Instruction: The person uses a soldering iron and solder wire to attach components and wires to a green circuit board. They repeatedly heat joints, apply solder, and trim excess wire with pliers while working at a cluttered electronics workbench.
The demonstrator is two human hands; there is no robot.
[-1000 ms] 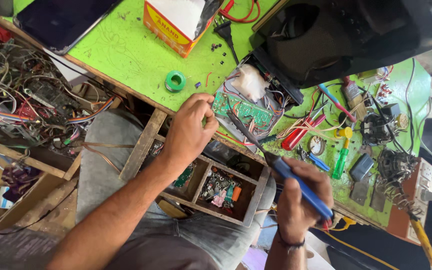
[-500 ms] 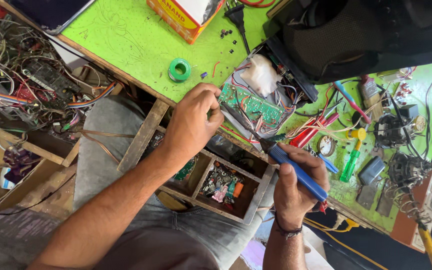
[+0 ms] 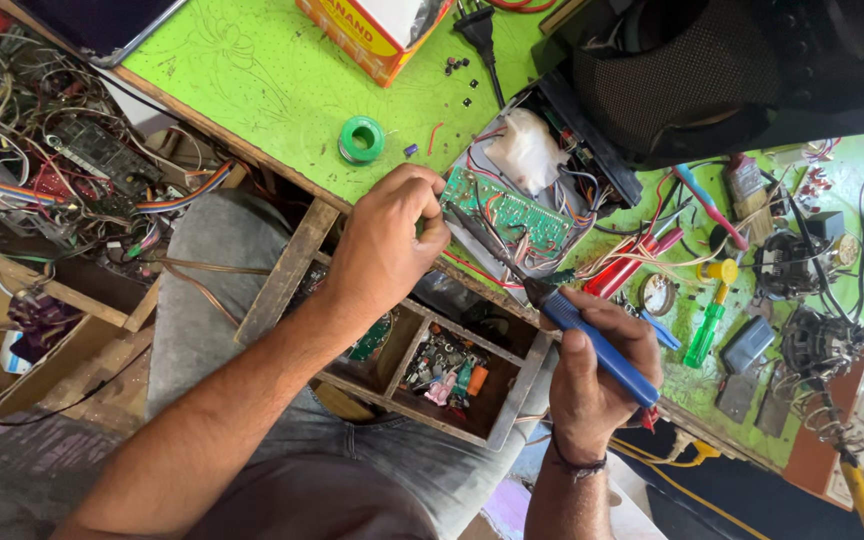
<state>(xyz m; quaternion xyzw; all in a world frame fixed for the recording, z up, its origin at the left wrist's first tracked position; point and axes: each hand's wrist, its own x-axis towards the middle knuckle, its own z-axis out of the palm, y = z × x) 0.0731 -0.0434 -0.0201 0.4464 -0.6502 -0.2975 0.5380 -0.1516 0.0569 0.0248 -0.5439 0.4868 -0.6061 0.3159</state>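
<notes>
At the bottom right of the frame the right hand (image 3: 597, 385) is wrapped shut round the blue handle of a soldering iron (image 3: 592, 345), forearm rising from the lower edge, wrist bent so the dark shaft slants up and left toward the green circuit board (image 3: 507, 215). Just below it, under the edge of the surface (image 3: 252, 90), an open wooden drawer (image 3: 452, 385) of small parts sits over the person's lap. The left hand (image 3: 387, 250) comes in from the lower left along a long bare forearm and rests at the board's left edge, fingers curled tight and pinched; what they grip is too small to make out, perhaps a thin wire, so I cannot tell.

The board lies at the middle of the frame, on the near edge of the green surface, half out of a dark casing (image 3: 592, 150) and tangled in coloured wires.

Risks, as I judge them: the iron's tip works very close to the left fingertips, so a slip could burn them. The loose wires crossing the board could be scorched by the shaft. The board overhangs the edge and could tip into the drawer if pressed. Farther off, a green spool (image 3: 361, 138) and an orange box (image 3: 372, 30) lie well apart from the work.
</notes>
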